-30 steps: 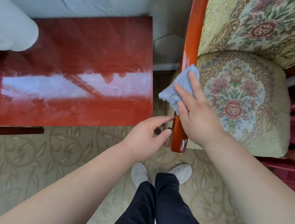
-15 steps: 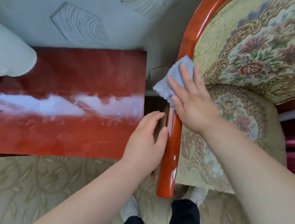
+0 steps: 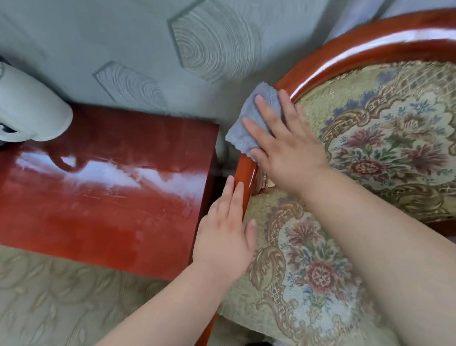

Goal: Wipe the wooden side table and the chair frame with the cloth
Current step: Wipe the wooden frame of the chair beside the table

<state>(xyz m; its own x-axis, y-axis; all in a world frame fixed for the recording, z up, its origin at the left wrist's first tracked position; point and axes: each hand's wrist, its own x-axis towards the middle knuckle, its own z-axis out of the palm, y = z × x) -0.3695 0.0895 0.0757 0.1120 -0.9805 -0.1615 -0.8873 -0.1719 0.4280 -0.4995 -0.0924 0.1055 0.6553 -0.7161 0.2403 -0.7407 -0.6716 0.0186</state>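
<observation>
Moved: right hand [image 3: 286,150], fingers spread flat, has carried the grey-blue folded microfibre cloth [image 3: 249,122] higher up the glossy red-brown wooden chair frame [image 3: 245,171], near its curved top. Left hand [image 3: 225,236], empty, fingers together, braces the frame's lower rail. Risk: cloth slipping onto floral upholstery [image 3: 389,148], missing the wood.

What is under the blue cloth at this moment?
The cloth lies on the red chair frame, pressed by the right hand. The wood directly beneath it is covered and cannot be seen.
</observation>
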